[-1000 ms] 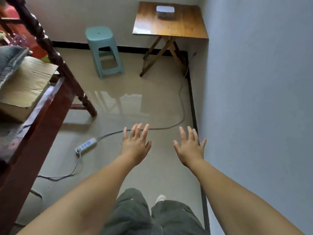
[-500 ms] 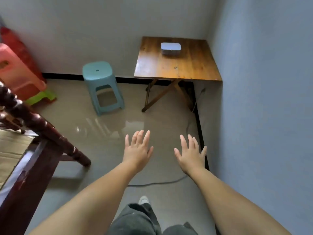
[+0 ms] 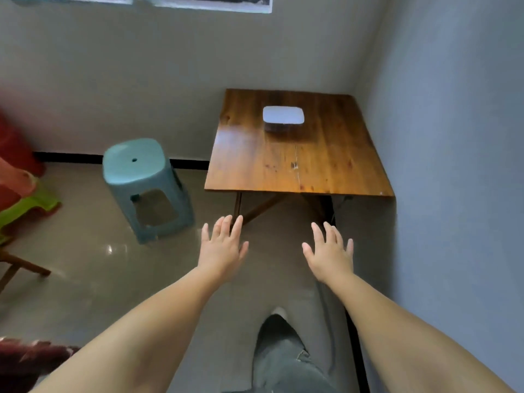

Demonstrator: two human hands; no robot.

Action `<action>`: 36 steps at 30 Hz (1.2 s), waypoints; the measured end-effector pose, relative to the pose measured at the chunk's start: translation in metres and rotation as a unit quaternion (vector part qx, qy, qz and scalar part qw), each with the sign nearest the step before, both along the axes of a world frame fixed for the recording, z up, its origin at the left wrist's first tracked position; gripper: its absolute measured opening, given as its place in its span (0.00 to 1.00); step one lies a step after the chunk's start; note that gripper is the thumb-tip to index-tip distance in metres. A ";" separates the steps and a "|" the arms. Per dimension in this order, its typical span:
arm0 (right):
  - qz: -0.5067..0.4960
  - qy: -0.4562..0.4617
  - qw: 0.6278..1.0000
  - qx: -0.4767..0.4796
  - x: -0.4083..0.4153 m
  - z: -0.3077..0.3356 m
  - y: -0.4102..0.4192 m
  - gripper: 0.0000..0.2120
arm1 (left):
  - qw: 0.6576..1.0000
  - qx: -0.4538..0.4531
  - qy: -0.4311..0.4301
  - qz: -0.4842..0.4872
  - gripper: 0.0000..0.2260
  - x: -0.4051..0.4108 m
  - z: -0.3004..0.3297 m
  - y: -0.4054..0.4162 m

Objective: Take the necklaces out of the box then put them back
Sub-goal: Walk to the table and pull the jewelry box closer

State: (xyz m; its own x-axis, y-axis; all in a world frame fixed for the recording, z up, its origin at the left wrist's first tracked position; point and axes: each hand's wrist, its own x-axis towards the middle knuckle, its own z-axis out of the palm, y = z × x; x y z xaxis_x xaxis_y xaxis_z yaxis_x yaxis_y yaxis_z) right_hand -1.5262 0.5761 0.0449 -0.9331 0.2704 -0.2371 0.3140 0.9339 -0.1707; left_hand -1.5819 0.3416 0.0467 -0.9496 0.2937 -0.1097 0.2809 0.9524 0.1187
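Glossy grey tiled floor, plain walls meeting in a corner at 1 o'clock. Wooden folding table tucked there; teal plastic stool at 10 o'clock. On the tabletop's far half: pale box, rounded corners, lid closed. Left hand and right hand outstretched, fingers spread, holding nothing, well short of the table.

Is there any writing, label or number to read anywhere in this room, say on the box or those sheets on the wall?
None can be read.
White box on the wooden table: lid plain, no print visible.
Sheets on the wall: cut off at the top edge, nothing legible.
Blue stool: no marking.
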 end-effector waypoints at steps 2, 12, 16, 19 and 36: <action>0.018 -0.007 1.000 0.004 -0.053 -0.002 0.023 0.28 | 1.000 0.003 -0.005 0.019 0.27 -0.052 -0.002 0.020; 0.023 -0.028 0.999 0.009 -0.259 0.004 0.100 0.28 | 0.999 0.024 -0.029 0.018 0.30 -0.266 -0.007 0.105; 0.000 -0.022 1.000 -0.011 -0.340 -0.007 0.121 0.28 | 0.998 0.041 -0.042 0.015 0.31 -0.355 -0.021 0.122; -0.048 -0.015 0.996 -0.071 -0.400 -0.018 0.128 0.27 | 0.992 0.095 -0.082 0.027 0.32 -0.419 -0.032 0.137; -0.301 0.067 0.888 -0.340 -0.606 -0.083 0.143 0.20 | 0.806 0.445 -0.279 0.272 0.21 -0.596 -0.080 0.214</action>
State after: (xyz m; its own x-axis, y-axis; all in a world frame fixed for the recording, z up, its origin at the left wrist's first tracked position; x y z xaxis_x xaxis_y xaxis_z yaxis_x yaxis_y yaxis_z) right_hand -2.1322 0.7189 -0.0380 -0.6997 0.5675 -0.4340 0.6561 0.2701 -0.7046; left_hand -2.1774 0.5559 -0.0329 -0.8400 0.0487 -0.5404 -0.4835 0.3849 0.7862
